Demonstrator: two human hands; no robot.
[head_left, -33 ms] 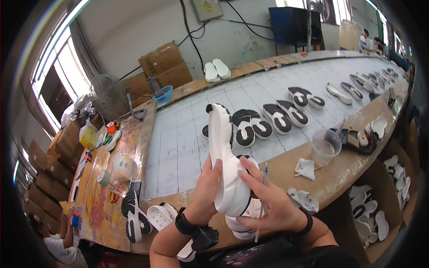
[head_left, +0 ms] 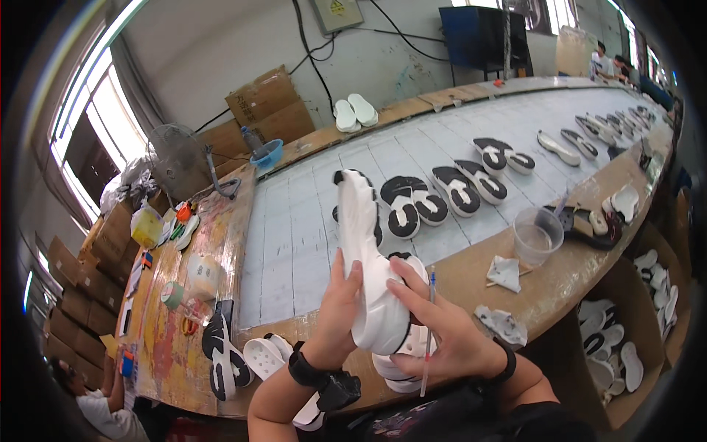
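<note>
A white shoe sole (head_left: pixel 378 309) with a black outsole edge stands nearly upright between my hands, toe end up. My left hand (head_left: pixel 333 318) grips its left side, thumb along the white sidewall. My right hand (head_left: pixel 451 331) holds the lower right side with its fingers closed around it. A slim pen (head_left: pixel 428 324) with a blue tip and a red band is also held in my right hand, pointing up. Below the held sole, partly hidden by my right hand, more white soles (head_left: pixel 398 379) lie at the table edge.
Black-and-white soles (head_left: pixel 460 193) stand in pairs along the pale conveyor-like tabletop (head_left: pixel 287 250). A clear plastic cup (head_left: pixel 536 237) and crumpled paper (head_left: pixel 504 273) sit on the right ledge. Cartons of soles (head_left: pixel 615 346) stand lower right. At left are a jar (head_left: pixel 174 296) and a fan (head_left: pixel 177 158).
The held sole, both hands and the pen have shifted slightly left in the picture. The grip is the same.
</note>
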